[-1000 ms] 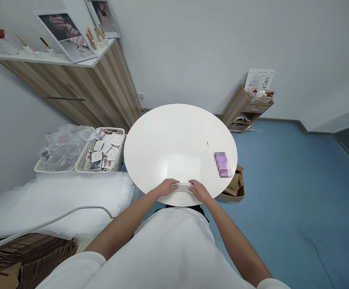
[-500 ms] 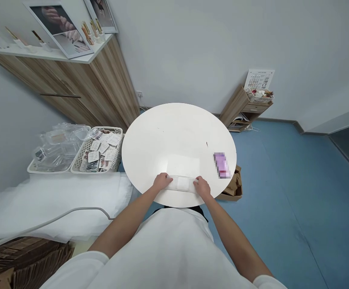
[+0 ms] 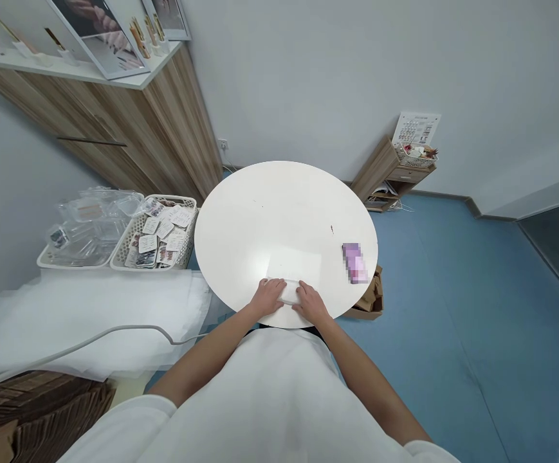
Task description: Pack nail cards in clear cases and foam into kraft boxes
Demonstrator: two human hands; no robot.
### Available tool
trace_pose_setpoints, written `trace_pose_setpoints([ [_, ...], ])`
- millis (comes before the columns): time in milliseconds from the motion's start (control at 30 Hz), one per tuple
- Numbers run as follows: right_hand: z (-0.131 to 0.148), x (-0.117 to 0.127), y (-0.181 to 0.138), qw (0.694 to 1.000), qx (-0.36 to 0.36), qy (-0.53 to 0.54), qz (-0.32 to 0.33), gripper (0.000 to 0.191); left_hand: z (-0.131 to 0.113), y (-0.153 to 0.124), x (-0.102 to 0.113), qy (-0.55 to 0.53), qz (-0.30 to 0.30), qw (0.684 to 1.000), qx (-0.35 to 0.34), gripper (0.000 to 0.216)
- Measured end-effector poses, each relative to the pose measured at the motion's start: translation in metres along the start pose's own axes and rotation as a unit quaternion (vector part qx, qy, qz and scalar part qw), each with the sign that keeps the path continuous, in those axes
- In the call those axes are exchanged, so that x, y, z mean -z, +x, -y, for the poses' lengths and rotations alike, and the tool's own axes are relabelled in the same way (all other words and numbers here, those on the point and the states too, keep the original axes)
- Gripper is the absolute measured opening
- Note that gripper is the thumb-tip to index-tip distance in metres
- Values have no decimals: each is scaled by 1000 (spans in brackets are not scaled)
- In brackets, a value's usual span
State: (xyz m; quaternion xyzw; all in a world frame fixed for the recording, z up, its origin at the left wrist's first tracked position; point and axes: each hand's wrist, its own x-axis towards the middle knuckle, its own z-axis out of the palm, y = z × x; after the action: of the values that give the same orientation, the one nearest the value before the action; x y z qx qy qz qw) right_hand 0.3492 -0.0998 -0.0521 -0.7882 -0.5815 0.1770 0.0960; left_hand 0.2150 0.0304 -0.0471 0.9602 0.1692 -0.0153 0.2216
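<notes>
At the near edge of the round white table [image 3: 240,212] lies a folded white packing sheet [image 3: 289,293], partly covered by my hands. Over its left part is my left hand [image 3: 267,297], fingers along the far side and thumb on the near side. My right hand [image 3: 311,302] has the right part in the same kind of grip. Only a short middle stretch of the folded sheet shows between them. Beyond it, a faint whitish flat sheet [image 3: 301,262] lies on the tabletop.
A purple blurred-out object [image 3: 355,263] lies at the table's right. Baskets of cards [image 3: 190,241] and clear plastic boxes [image 3: 91,225] stand at left, behind stacked white sheets [image 3: 115,296]. A cardboard box [image 3: 373,299] is on the floor at right.
Both hands have come closer together over the folded sheet, and its ends are now folded in or covered. The view has shifted slightly.
</notes>
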Motion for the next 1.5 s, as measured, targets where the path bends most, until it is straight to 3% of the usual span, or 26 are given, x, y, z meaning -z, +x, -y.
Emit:
trace_pose_setpoints([
  [333, 12, -4, -55, 991, -13, 127, 27, 47, -8, -35, 16, -75, 121, 989, -41, 46],
  [533, 9, 17, -33, 979, -91, 176, 48, 34, -4, -15, 26, -130, 161, 977, 46, 53],
  [733, -3, 31, -7, 982, -127, 133, 44, 34, 12, -2, 26, -144, 83, 980, 112, 45],
  [967, -31, 20, -13, 969, -189, 157, -29, 33, 23, -12, 24, -97, 2, 969, 225, 33],
  [1067, -35, 7, -20, 947, -222, 190, -131, 43, 18, -17, 21, -40, -73, 969, 234, 37],
  [1133, -34, -3, -26, 925, -250, 224, -178, 51, 10, -20, 16, -12, -97, 980, 176, 39],
  [1267, -27, -19, -36, 867, -312, 342, -182, 60, -13, -22, 0, 6, -55, 997, 54, 39],
  [1500, -25, -27, -20, 792, -372, 452, -173, 75, -31, -10, -19, 20, 8, 993, 113, 38],
])
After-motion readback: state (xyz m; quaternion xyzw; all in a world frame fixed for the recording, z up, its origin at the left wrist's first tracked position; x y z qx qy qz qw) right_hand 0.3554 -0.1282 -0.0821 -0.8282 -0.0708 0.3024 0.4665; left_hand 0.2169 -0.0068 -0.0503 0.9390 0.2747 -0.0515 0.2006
